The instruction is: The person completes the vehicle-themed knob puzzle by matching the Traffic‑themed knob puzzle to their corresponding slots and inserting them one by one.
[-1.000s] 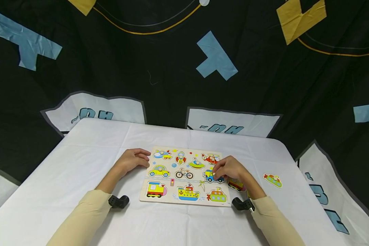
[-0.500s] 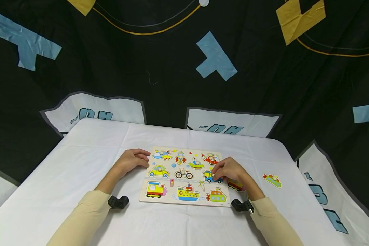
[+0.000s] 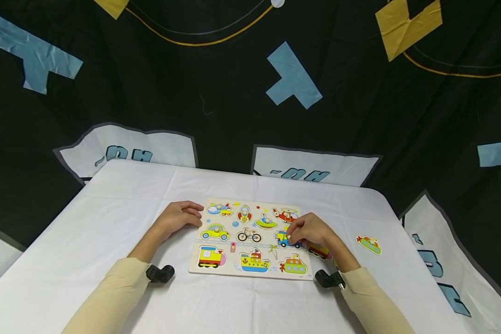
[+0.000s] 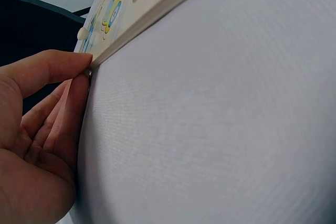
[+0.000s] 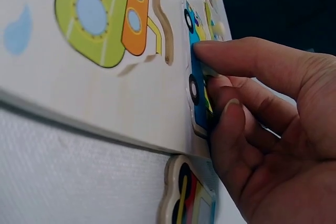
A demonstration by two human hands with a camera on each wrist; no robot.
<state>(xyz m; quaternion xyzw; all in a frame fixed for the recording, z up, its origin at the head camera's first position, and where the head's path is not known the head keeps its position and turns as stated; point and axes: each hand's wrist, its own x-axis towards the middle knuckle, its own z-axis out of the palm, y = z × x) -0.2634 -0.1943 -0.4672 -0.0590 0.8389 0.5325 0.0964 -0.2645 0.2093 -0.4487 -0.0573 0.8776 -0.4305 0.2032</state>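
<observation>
A wooden knob puzzle board [image 3: 234,253] with vehicle pictures lies on the white table. My left hand [image 3: 179,218] is at its left edge; in the left wrist view the thumb and a finger [image 4: 58,65] pinch that edge. My right hand [image 3: 313,229] holds the small knob of a blue and yellow bus puzzle piece [image 3: 282,238] between thumb and finger. The bus lies over its place at the board's right side, its knob mostly hidden by the fingers. Partly under my right hand, a train puzzle piece [image 3: 319,251] rests on the table beside the board.
A green submarine puzzle piece [image 3: 369,244] lies on the table to the right. The board's bottom row shows printed train [image 3: 211,258], ship [image 3: 254,262] and submarine [image 3: 294,266] pictures without knobs. Behind the table hangs a dark printed cloth [image 3: 229,102].
Almost nothing differs. My right hand stays at the bus piece with only a very slight shift, and my left hand keeps its place at the board's edge.
</observation>
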